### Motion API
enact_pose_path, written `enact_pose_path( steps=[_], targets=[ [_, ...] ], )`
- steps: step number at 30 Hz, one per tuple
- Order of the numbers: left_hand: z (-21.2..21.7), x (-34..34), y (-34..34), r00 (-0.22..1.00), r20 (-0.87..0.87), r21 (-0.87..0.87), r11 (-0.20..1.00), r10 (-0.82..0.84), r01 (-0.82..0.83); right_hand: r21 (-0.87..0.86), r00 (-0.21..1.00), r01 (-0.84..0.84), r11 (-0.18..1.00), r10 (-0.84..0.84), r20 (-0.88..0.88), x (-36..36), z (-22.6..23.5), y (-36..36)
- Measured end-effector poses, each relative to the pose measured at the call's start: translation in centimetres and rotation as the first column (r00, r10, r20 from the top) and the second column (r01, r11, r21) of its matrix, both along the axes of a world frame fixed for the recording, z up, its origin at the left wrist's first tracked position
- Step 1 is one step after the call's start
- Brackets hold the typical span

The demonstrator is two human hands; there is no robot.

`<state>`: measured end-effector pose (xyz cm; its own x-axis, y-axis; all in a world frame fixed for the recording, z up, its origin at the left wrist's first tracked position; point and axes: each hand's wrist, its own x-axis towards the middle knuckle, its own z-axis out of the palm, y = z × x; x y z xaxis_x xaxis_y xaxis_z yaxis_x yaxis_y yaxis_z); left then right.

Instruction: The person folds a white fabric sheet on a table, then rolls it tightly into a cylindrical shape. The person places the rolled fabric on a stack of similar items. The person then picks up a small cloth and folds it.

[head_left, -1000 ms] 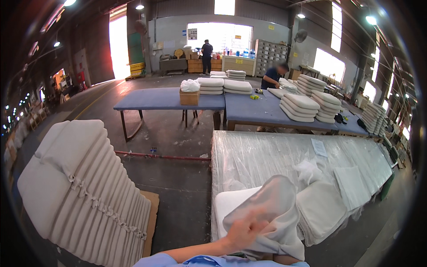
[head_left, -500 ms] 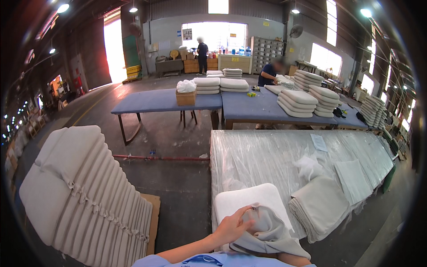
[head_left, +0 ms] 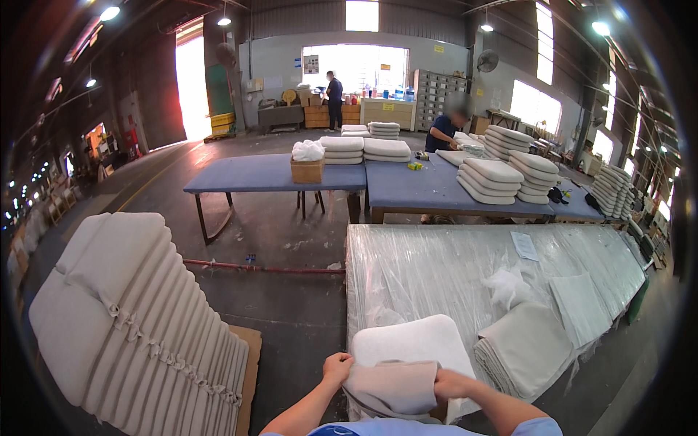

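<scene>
A white foam cushion pad lies flat on the plastic-wrapped surface right before me. The beige fabric cover is drawn over its near part. My left hand pinches the cover's left edge beside the pad's near left corner. At the opposite edge, my right hand is closed on the cloth, its fingertips partly hidden by the fabric. To the right of the pad rests a folded pile of similar beige covers.
Plastic film wraps the broad surface ahead, with crumpled white wadding on it. A tall leaning stack of covered cushions stands at left on cardboard. Beyond, blue tables carry cushion stacks; a co-worker works there.
The bunched cover has been spread out across the pad's near part. My left hand moved left to its edge, and my right hand emerged from under the cloth to its right edge.
</scene>
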<state>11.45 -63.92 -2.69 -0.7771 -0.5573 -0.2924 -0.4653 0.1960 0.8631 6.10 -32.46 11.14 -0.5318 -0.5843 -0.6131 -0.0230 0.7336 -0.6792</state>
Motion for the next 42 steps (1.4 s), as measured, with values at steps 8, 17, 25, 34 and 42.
enact_pose_path(
  steps=[8, 17, 25, 34, 42],
  targets=[
    [0.2, -3.3, -0.9, 0.976, -0.084, 0.388, 0.909, 0.2, -0.153, -0.778, 0.837, 0.542, 0.318, -0.123, 0.533, -7.0, 7.9, 5.0],
    [0.6, -2.6, 3.9, 0.999, -0.052, 0.972, 0.229, 0.014, 0.048, -0.759, 0.759, 0.639, -0.127, -0.056, 0.648, -5.8, 7.9, -0.9],
    [-2.0, 1.0, 9.3, 0.935, -0.133, 0.976, 0.119, -0.33, 0.181, -0.883, 0.829, 0.404, -0.239, -0.313, 0.464, -3.4, 9.8, -5.9],
    [-0.1, 5.1, 5.7, 0.924, 0.102, 0.995, 0.052, -0.368, -0.089, -0.956, 0.721, 0.059, -0.286, -0.65, 0.239, 0.2, 12.8, -5.2],
    [2.2, 3.1, 11.7, 0.937, -0.039, 0.999, -0.032, -0.348, 0.03, -0.994, 0.72, -0.064, -0.086, -0.693, 0.014, 6.3, 9.8, -7.7]
  ],
)
